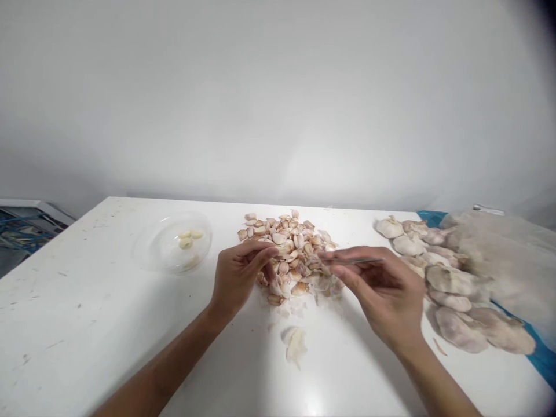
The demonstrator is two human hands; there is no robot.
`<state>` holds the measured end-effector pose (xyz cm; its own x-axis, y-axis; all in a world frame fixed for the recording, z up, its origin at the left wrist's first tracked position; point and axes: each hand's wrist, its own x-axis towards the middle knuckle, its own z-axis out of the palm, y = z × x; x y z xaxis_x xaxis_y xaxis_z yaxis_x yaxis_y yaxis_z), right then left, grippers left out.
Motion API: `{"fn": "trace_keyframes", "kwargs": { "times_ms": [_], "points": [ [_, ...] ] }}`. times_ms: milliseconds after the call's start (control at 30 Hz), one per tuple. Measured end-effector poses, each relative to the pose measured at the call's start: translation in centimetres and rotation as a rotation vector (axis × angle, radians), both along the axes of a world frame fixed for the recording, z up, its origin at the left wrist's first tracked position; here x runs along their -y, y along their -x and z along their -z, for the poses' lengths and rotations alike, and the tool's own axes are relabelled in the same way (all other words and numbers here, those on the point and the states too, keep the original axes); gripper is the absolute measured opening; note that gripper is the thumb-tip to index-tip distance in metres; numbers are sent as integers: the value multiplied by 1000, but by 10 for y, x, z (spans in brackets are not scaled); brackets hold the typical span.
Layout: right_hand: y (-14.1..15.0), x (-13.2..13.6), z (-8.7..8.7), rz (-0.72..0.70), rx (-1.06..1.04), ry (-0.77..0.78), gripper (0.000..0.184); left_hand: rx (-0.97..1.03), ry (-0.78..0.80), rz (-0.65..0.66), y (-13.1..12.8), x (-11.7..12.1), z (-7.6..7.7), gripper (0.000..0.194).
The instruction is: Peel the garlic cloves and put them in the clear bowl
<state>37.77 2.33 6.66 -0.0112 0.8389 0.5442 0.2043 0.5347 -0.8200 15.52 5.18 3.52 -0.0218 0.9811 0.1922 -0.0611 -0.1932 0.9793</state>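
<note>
My left hand is closed in a pinch, thumb against fingers, on what looks like a pale garlic clove. Closed around a thin metal tool, perhaps a small knife, my right hand faces it from the other side; the tool's tip end points left, and its exact kind is unclear. Beneath and behind both hands spreads a heap of unpeeled garlic cloves with loose skins. A piece of papery skin lies nearer to me, between my forearms.
Left of the heap stands a clear glass bowl with several peeled cloves. Whole garlic bulbs are piled on the right, beside a translucent plastic bag and blue material. The white table meets a pale wall.
</note>
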Motion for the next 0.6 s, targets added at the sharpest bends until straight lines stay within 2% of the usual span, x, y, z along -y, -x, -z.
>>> {"fn": "trace_keyframes", "kwargs": {
  "times_ms": [100, 200, 467, 600],
  "points": [
    [8, -21, -2, -136, -57, 1, 17, 38, -34, 35, 2, 0, 0, 7],
    [14, -30, 5, -160, -192, -27, 21, 20, -90, 34, 4, 1, 0, 6],
    [32, -18, 17, -19, -285, -112, 32, 11, -141, -97, -3, 8, 4, 22],
    [37, -15, 21, 49, -278, -168, 33, 41, -124, -100, -8, 10, 2, 25]
  ]
}}
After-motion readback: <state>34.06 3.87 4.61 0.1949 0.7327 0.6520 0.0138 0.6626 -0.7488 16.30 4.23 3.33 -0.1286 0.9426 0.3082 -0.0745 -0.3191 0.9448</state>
